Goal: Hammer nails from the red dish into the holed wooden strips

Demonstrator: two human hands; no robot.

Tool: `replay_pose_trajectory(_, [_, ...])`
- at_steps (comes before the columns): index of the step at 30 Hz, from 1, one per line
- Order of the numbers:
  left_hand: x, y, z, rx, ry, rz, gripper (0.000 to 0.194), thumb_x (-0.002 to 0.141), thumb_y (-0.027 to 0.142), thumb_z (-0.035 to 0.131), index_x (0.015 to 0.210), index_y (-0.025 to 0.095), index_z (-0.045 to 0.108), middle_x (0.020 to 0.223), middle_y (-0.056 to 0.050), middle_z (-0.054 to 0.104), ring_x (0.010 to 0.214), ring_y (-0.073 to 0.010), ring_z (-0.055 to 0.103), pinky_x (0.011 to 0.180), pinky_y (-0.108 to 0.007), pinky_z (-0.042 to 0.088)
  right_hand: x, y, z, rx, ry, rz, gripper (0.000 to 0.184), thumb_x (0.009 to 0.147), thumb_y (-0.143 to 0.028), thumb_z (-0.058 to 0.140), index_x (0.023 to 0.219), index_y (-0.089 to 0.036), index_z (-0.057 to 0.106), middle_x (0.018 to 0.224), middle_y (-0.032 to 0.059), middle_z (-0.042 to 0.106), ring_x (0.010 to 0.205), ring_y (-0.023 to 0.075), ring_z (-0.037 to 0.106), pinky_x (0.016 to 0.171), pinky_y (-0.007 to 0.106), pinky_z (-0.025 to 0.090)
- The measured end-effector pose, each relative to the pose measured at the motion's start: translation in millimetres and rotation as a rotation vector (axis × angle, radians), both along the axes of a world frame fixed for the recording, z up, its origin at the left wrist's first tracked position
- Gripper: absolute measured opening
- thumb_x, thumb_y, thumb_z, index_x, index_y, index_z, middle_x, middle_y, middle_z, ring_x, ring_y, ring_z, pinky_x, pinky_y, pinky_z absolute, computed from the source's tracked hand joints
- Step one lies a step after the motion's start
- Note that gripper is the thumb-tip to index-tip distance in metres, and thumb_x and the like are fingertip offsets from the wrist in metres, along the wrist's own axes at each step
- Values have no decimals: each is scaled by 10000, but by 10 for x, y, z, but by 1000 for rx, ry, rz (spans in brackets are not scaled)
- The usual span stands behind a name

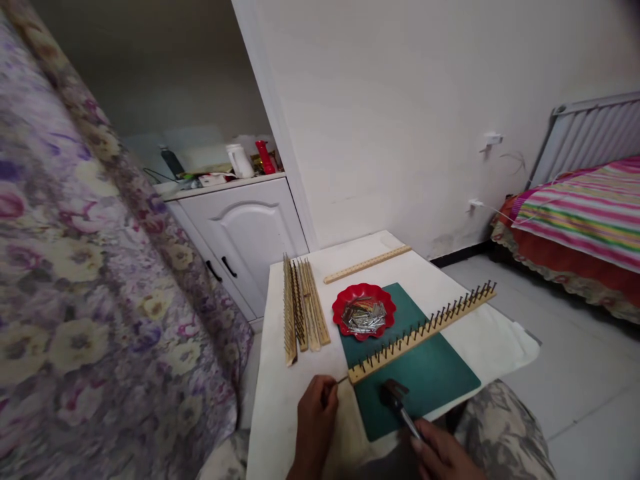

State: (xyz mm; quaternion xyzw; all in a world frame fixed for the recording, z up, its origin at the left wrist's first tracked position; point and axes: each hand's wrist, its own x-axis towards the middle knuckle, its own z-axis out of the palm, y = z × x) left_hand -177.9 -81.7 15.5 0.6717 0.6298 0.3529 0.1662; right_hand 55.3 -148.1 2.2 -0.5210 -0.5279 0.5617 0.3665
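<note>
My right hand [440, 453] grips a hammer [407, 419] by its handle, with the dark head over the green mat [425, 373]. Between the pinched fingers of my left hand [317, 407] is a thin dark nail [343, 380], pointing at the near left end of a wooden strip [385, 358]. Dark nails stand upright in rows along that strip, which lies slantwise across the mat. Behind it, a red scalloped dish [341, 300] holds loose silvery nails [367, 317]. I cannot tell whether the held nail touches the strip.
Several nailed wooden strips [305, 307] lie side by side on the left of the white table [270, 400]. Another strip [367, 263] lies at the back. A floral curtain [150, 300] hangs at left, a white cabinet [255, 233] stands behind, and a bed [585, 213] is at right.
</note>
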Motion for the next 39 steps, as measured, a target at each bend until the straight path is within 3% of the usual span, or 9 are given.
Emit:
replay_pose_trajectory(4, [156, -27, 13, 66, 35, -66, 150, 821, 228, 452, 741, 193, 575, 703, 1, 558, 635, -133, 533, 591, -222, 398, -32, -15, 5, -35, -1, 81, 433, 794, -636, 390, 747, -212, 467, 456, -94, 400, 371, 79, 325, 384, 192, 274])
replay_pose_trajectory(6, [197, 12, 22, 98, 51, -89, 148, 814, 194, 444, 744, 192, 575, 709, -5, 554, 647, -136, 535, 604, -226, 403, -35, -16, 9, -24, -23, 92, 432, 802, -632, 377, 737, -212, 454, 441, -102, 376, 363, 77, 313, 382, 195, 251])
replay_pose_trajectory(13, [223, 107, 25, 92, 148, -150, 159, 809, 140, 408, 732, 187, 540, 733, -16, 536, 689, -142, 536, 639, -238, 407, -22, -5, 54, -4, -58, 41, 453, 782, -647, 401, 705, -215, 516, 458, -71, 447, 411, 105, 399, 425, 206, 319])
replay_pose_trajectory(18, [257, 157, 117, 51, 236, -185, 147, 781, 111, 409, 728, 183, 526, 742, -22, 532, 707, -150, 529, 648, -247, 392, -11, 4, 84, 13, -65, 74, 447, 805, -626, 386, 697, -211, 509, 465, -75, 438, 448, 111, 424, 477, 208, 362])
replay_pose_trajectory(22, [307, 196, 139, 41, 169, -203, 118, 781, 143, 440, 729, 185, 537, 734, -12, 543, 693, -141, 529, 632, -235, 382, 5, 0, 88, -40, -66, 69, 454, 779, -647, 413, 718, -212, 532, 480, -73, 463, 400, 96, 382, 431, 207, 334])
replay_pose_trajectory(30, [376, 219, -12, 43, -32, -123, 181, 825, 268, 455, 698, 182, 552, 678, 8, 534, 623, -124, 508, 591, -223, 367, -37, 2, 58, 3, -60, 51, 471, 780, -653, 397, 707, -203, 517, 486, -71, 438, 441, 99, 395, 450, 198, 339])
replay_pose_trajectory(34, [364, 229, -39, 34, -63, -124, 193, 830, 273, 453, 692, 180, 550, 675, 11, 528, 632, -123, 505, 596, -224, 362, -80, 59, 212, 52, -62, 41, 428, 815, -606, 396, 679, -210, 484, 508, -67, 459, 455, 97, 412, 467, 198, 343])
replay_pose_trajectory(39, [339, 234, -79, 23, -81, -127, 182, 821, 261, 462, 692, 176, 558, 668, 15, 519, 627, -118, 491, 576, -216, 351, -234, 240, 497, 98, -27, 126, 355, 877, -530, 348, 724, -222, 438, 485, -91, 451, 356, 70, 326, 403, 195, 279])
